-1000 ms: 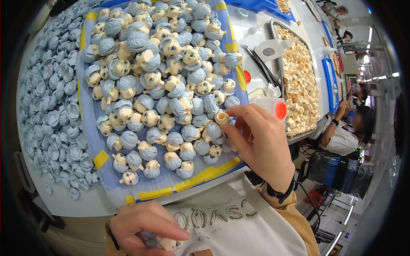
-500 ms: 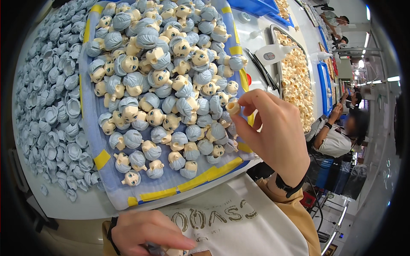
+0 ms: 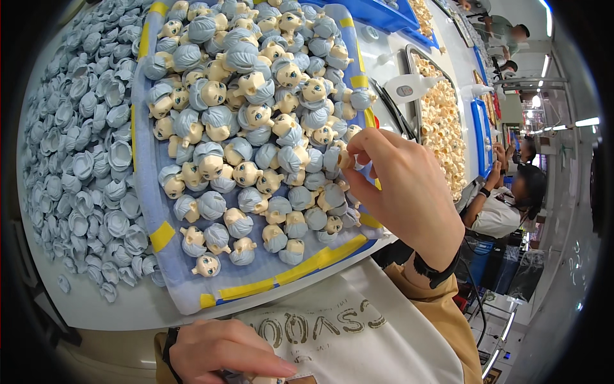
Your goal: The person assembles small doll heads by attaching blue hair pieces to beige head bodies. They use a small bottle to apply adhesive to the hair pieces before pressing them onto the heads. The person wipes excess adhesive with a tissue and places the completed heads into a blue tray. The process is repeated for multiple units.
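My right grip [image 3: 409, 198] pinches a cream part [image 3: 346, 160], partly blocking the tray [image 3: 185, 288] of doll heads [image 3: 212, 165]; my left grip [image 3: 220, 351] clasps a mostly hidden head [image 3: 265, 380].

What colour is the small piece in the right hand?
The small piece is pale cream, seen best in the head view.

You are in what looks like a factory assembly workshop, shown by the heaped grey-blue hair pieces [image 3: 83, 165] at the frame's left, the lined tray [image 3: 190, 289] of doll heads [image 3: 210, 165] at upper centre, the metal tray [image 3: 418, 118] of cream parts [image 3: 442, 131], and co-workers [image 3: 500, 216] under strip lights [image 3: 586, 121] at far right.
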A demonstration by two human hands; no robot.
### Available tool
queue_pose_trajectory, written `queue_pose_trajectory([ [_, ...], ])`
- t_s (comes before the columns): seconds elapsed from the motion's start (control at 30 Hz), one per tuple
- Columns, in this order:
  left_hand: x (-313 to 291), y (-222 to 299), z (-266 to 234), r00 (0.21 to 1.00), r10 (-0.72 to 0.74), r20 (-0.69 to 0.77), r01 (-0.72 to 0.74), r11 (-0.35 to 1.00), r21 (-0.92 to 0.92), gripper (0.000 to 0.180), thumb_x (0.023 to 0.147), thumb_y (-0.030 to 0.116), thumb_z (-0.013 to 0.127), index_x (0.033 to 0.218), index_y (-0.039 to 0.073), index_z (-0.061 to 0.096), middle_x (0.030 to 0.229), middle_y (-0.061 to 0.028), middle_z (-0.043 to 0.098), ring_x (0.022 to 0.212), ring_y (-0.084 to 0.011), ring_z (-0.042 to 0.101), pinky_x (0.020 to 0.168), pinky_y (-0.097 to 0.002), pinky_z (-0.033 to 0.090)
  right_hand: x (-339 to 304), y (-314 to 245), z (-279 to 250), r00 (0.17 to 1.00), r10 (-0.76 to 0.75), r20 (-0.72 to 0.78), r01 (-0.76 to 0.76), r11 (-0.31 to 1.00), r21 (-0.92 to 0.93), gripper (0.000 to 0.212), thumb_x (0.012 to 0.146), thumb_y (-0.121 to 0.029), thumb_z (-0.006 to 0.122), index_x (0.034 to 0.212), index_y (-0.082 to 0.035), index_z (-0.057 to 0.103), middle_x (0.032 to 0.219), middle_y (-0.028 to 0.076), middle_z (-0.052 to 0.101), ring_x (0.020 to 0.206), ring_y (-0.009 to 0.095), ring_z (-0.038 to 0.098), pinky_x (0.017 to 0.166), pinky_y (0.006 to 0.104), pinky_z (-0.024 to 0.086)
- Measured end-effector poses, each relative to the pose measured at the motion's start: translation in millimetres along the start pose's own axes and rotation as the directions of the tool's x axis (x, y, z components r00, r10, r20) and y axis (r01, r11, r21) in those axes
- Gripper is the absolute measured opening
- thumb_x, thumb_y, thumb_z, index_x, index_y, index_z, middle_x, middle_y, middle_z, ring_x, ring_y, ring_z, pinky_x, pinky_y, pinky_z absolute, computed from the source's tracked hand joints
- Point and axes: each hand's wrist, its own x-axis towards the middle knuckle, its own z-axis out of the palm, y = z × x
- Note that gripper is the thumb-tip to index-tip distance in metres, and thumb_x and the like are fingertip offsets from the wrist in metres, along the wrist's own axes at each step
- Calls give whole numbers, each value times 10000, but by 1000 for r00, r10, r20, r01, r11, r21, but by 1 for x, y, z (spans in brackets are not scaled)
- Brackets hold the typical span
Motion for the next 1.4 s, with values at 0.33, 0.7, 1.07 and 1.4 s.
queue_pose_trajectory([
  [0.33, -2, 2, 0, 1000, -26, -7, 26, 1000, 9, 372, 785, 331, 664, 861, -30, 621, 731, -93, 569, 570, -130, 484, 503, -228, 352, -6, 4, 13, 997, 63, -50, -39, 923, 384, 197, 702, 11, 593, 861, -9, 478, 783, 146, 571, 698, 342, 572, 603, 398, 448],
  [0.7, -5, 1, 1, 998, -54, -18, 54, 998, -16, 398, 805, 360, 638, 877, -31, 613, 747, -88, 565, 573, -108, 474, 508, -213, 347, -10, 2, 8, 990, -43, -133, 63, 986, 152, 178, 731, -27, 619, 888, -21, 534, 811, 108, 566, 696, 260, 579, 582, 345, 450],
  [1.07, -4, 3, 10, 977, -165, -135, 151, 982, -113, 414, 836, 341, 601, 942, -58, 588, 766, -86, 553, 599, -103, 460, 540, -216, 341, -9, 2, 10, 972, -90, -217, 151, 947, 283, 280, 676, 42, 651, 942, -33, 606, 836, 73, 613, 676, 156, 603, 559, 261, 461],
  [1.4, 3, -7, 13, 983, -133, -124, 135, 991, 10, 422, 874, 330, 544, 1016, -67, 547, 741, -77, 526, 547, -94, 466, 489, -210, 348, -16, 6, 9, 954, -113, -279, 215, 904, 369, 247, 723, -18, 627, 967, -21, 589, 837, 105, 582, 706, 271, 584, 599, 328, 463],
])
